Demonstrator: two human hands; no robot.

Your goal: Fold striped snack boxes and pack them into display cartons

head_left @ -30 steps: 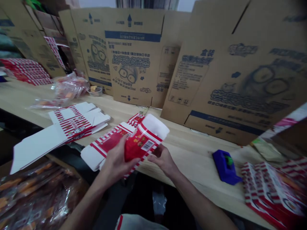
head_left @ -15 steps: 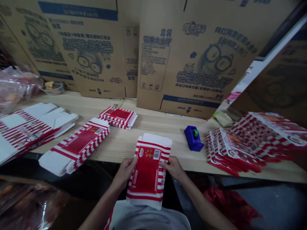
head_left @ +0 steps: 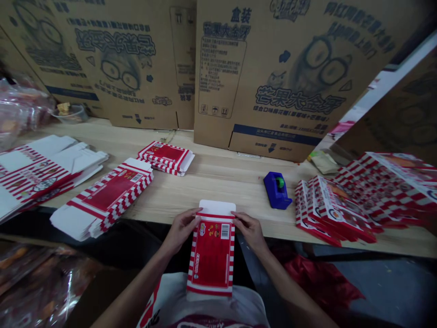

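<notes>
Red-and-white striped carton (head_left: 210, 259) lies flattened across the near edge of my wooden table (head_left: 218, 187), my left hand (head_left: 180, 231) and right hand (head_left: 251, 231) half-open and gripping its far corners, white end flap (head_left: 217, 207) unfolded and seemingly calling for the next crease.

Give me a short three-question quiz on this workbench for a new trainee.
1. What do the left hand and right hand hold?
2. True or false: the blue tape dispenser sits on the wooden table nearer the right hand than the left.
3. What stands upright behind the table? A) printed cardboard cartons B) glass bottles C) wooden crates

Key:
1. A flat red-and-white striped box
2. True
3. A
</notes>
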